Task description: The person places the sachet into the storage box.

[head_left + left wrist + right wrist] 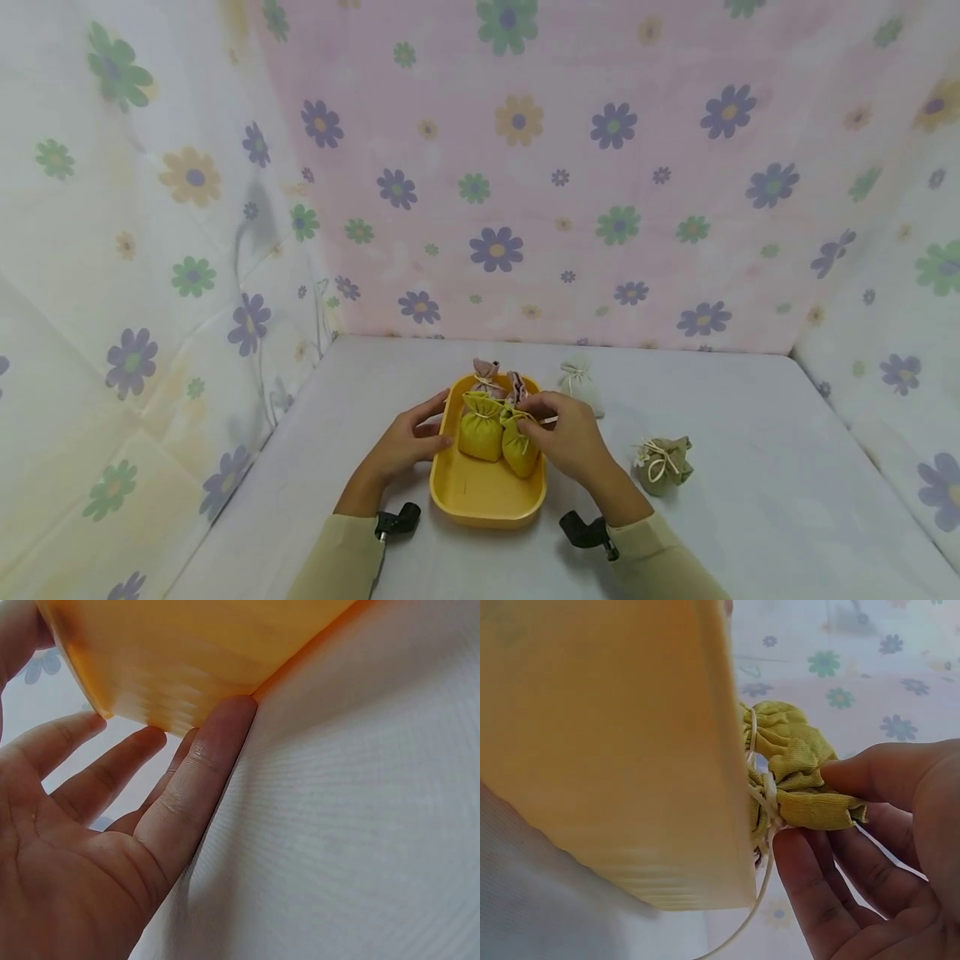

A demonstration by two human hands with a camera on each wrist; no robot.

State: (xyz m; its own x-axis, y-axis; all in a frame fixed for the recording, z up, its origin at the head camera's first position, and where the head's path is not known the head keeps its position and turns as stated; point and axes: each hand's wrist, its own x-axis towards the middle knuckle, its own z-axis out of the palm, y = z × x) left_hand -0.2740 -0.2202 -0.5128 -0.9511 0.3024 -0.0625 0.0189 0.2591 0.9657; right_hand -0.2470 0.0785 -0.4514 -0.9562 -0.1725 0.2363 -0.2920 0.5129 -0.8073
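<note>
A yellow oblong tray (480, 500) lies on the white table and holds several small drawstring pouches: two yellow-green (481, 427) in front, two pinkish (486, 377) behind. My right hand (572, 435) pinches the gathered top of the right yellow-green pouch (519, 448), seen close as the pouch (799, 780) beside the tray wall (615, 742). My left hand (408, 439) rests with straight fingers (199, 772) against the tray's left side (195, 652).
A cream pouch (579, 382) stands just right of the tray's far end. An olive pouch (663, 464) with a white bow lies further right on the table. Floral fabric walls close in the back and both sides.
</note>
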